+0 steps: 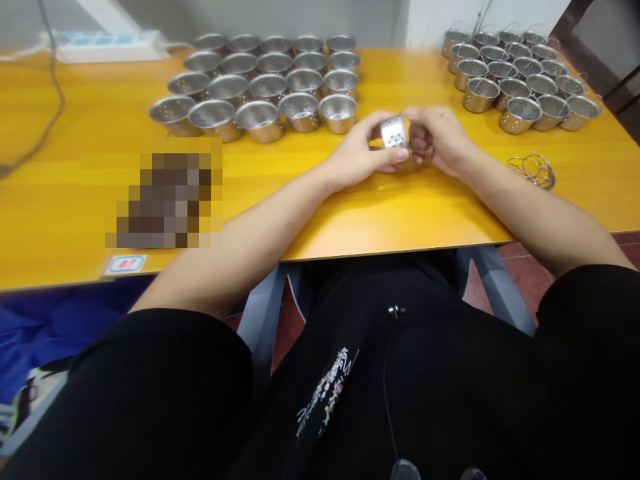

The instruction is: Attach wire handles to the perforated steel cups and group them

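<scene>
My left hand holds a small perforated metal cup on its side above the table, its rim turned to the right. At that rim is my right hand, fingers curled and pinched; a thin bit of wire seems to show there, too small to make out fully. Rows of metal cups stand upright to the left of my hands. More cups, several with thin wire handles, stand in rows at the back right. A tangle of wire loops lies beside my right forearm.
The yellow table has its front edge close to my body. A pixelated dark object lies at the left, near a small label. A white power strip sits at the back left, with a grey cable hanging nearby.
</scene>
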The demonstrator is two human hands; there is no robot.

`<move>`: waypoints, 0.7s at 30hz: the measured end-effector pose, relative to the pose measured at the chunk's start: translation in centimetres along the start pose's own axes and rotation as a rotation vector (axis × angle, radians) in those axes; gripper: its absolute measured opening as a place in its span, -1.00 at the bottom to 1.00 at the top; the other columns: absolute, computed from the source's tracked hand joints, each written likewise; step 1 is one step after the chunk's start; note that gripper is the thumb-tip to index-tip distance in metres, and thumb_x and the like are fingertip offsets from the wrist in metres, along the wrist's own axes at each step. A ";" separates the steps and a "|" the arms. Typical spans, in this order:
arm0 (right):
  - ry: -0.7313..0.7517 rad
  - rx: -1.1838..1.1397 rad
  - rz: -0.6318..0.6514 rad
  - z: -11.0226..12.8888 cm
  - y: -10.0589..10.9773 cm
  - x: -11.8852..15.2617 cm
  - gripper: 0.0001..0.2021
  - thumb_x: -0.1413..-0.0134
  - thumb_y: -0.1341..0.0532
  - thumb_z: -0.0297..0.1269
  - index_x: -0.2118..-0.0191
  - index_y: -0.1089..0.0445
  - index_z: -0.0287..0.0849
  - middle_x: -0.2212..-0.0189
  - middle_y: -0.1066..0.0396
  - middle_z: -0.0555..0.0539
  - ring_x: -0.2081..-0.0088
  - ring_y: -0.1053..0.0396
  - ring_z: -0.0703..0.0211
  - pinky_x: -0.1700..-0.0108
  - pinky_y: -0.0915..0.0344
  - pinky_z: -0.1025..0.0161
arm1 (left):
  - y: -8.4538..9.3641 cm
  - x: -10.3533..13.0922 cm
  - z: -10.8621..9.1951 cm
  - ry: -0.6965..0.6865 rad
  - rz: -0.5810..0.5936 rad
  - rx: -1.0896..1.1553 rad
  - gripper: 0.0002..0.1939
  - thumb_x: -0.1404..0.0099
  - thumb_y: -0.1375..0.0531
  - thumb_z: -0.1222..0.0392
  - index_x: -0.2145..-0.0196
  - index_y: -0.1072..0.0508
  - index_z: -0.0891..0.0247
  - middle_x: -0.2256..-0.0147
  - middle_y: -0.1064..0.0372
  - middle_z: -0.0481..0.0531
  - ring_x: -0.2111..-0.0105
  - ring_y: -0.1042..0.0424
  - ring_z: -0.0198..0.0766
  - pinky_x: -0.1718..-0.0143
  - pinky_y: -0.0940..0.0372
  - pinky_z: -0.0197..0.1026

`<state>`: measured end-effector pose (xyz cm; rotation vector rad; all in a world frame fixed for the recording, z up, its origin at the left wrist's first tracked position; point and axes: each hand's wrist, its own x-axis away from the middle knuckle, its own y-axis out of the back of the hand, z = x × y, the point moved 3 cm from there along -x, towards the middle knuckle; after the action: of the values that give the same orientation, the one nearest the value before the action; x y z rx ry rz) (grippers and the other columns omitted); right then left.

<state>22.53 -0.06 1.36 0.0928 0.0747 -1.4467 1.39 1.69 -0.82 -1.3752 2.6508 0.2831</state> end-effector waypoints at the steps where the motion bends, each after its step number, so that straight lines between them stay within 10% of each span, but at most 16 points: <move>1: 0.016 0.007 -0.001 0.0 0.3 -0.1 -0.33 -0.24 -0.67 0.30 0.36 -0.23 0.07 0.56 -0.17 0.09 0.54 -0.03 0.09 0.55 -0.30 0.11 | -0.1 0.2 -0.3 0.021 -0.016 0.019 -0.08 -0.19 -0.81 -0.45 -0.28 -0.64 0.00 -0.33 -0.74 0.24 -0.19 -0.85 0.24 -0.14 -0.84 0.20; 8: 0.090 -0.077 0.061 0.8 1.0 0.4 -0.50 -0.12 -0.71 -0.04 -0.10 -0.62 0.06 0.37 -0.65 0.13 0.52 -0.25 0.20 0.40 -0.35 0.17 | 0.1 0.1 -0.7 0.109 -0.025 0.089 -0.07 -0.41 -0.56 -0.70 -0.41 -0.58 -0.05 -0.21 -0.82 0.20 0.04 -0.94 0.17 0.06 -0.86 0.06; 21: 0.011 -0.153 0.094 1.3 -0.2 1.4 -0.33 0.00 -0.74 0.01 -0.18 -0.56 0.12 0.39 -0.62 0.20 0.45 -0.21 0.14 0.28 -0.30 0.13 | -0.3 0.5 -1.2 0.171 -0.059 0.092 0.10 -0.25 -0.33 -1.03 -0.25 -0.72 -0.05 0.21 -0.81 0.15 0.05 -0.91 0.39 -0.04 -0.85 0.36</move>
<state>22.51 -1.64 2.51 -0.0206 0.1871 -1.3417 1.29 0.91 0.22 -1.5076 2.7120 0.0375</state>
